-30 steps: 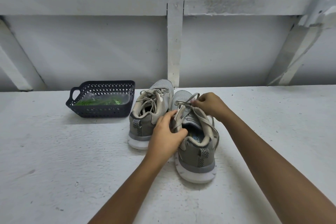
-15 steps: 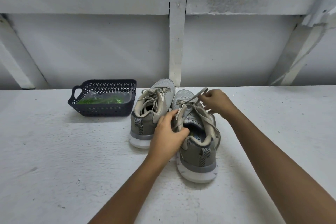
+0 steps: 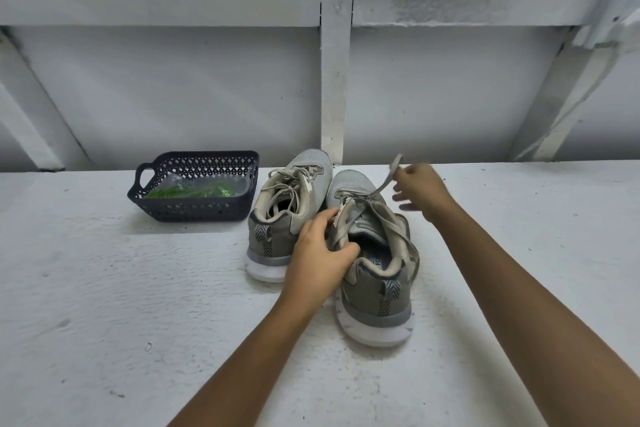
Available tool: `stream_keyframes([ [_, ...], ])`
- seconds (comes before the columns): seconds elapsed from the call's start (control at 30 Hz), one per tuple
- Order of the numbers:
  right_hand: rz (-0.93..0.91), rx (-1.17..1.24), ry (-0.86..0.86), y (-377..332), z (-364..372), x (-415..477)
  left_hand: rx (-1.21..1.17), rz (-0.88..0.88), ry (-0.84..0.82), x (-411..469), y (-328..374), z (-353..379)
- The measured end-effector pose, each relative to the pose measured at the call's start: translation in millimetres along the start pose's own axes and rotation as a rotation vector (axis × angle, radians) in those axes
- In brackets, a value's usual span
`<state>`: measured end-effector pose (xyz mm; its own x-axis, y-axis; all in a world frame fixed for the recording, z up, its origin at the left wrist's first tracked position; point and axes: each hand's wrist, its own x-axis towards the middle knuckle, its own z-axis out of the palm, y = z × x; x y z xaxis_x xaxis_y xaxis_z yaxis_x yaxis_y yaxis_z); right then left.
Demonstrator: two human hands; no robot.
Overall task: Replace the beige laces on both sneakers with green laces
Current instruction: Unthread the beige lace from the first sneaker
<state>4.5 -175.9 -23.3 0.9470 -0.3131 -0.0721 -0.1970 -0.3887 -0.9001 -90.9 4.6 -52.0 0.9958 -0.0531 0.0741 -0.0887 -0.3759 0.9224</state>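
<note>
Far left of both hands: dark perforated basket, handle on its left end, sitting on the white table. Inside it is a clear bag with the green laces in it, bunched along the basket floor. Well apart from the left hand.

Just right of the basket, beyond the left hand: far sneaker, grey, toe toward the wall, heel toward the camera. Its beige lace is threaded through the eyelets, with the ends slack over the opening.

Left hand grips the near sneaker at the left side of its collar. Thumb is hooked inside the opening, fingers curled round the outside by the top eyelets. The near sneaker sits sole down on the table, just beside the far sneaker's right side, heel closest to the camera.

Loose lace: beige, runs from the near sneaker's front eyelets up and right to the right hand, lifted off the shoe. More beige lace drapes over the right side of the collar, below the right hand.

Right hand is raised above the near sneaker's toe, pinching the loose lace near its tip between thumb and forefinger, other fingers spread. It's motion-blurred, so exact finger contact is hard to read.

Behind both hands: white wall, with a vertical post straight beyond the sneakers.
</note>
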Motion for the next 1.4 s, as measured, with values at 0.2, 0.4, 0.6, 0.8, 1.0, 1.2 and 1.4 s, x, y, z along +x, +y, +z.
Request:
stream_keyframes([
  [0.2,-0.126,-0.218,-0.093,7.2,11.8,-7.9,-0.001,0.002,-0.001,0.3,0.3,0.1],
  [0.4,0.056,0.278,-0.074,-12.2,-1.7,1.4,-0.020,0.014,0.000,0.1,-1.7,0.3],
  [0.6,0.261,0.350,-0.106,-4.3,0.7,-3.1,-0.018,0.019,0.001,1.4,-3.4,0.4],
  [0.8,0.003,-0.084,-0.217,0.5,10.3,-7.4,-0.015,0.014,0.008,2.0,-3.5,1.1],
  [1.0,0.059,0.344,-0.180,-12.0,-9.2,-1.8,-0.035,0.009,0.002,2.5,-5.4,1.4],
  [1.2,0.178,0.451,-0.148,-2.2,-5.0,-4.3,-0.019,0.010,0.002,3.5,-6.2,1.6],
  [1.4,-0.045,-0.029,-0.235,1.5,9.1,-13.9,-0.022,0.012,0.005,3.8,-6.4,1.8],
])
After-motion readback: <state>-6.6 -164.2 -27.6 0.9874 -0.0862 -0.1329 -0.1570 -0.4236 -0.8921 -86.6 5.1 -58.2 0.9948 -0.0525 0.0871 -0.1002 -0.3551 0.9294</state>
